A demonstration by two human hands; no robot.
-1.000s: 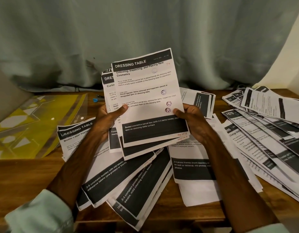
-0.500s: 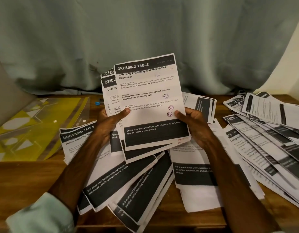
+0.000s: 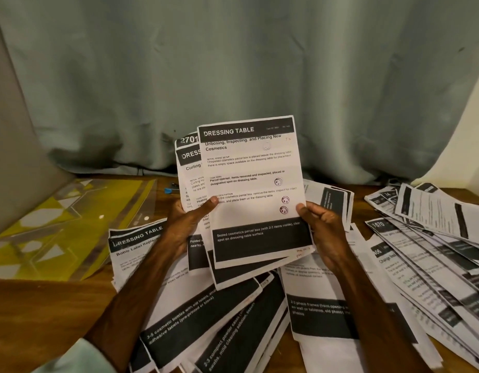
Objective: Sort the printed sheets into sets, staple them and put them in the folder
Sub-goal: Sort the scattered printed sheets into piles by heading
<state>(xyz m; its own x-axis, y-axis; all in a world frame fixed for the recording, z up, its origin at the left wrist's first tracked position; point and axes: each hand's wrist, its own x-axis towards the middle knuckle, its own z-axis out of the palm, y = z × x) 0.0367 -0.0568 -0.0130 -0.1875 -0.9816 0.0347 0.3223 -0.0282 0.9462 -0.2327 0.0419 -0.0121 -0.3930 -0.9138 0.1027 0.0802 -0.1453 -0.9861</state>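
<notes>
I hold a small fan of printed sheets (image 3: 250, 170) upright above the wooden table; the front one is headed "DRESSING TABLE". My left hand (image 3: 187, 224) grips the fan's left edge, thumb across the front sheet. My right hand (image 3: 324, 232) holds the lower right edge, thumb on the front and fingers behind. More printed sheets (image 3: 214, 327) lie spread under my forearms. A long overlapping row of sheets (image 3: 432, 254) covers the right side. A transparent yellow folder (image 3: 58, 230) lies flat at the left. No stapler is in sight.
A small blue object (image 3: 168, 190) lies on the wooden table (image 3: 44, 305) behind the held sheets, near the folder's far corner. A grey-green curtain (image 3: 233, 76) hangs behind the table. A grey panel (image 3: 15, 157) leans at the far left.
The held sheets and both hands sit lower in the picture than a second ago, as the view tilted up. The grips look the same.
</notes>
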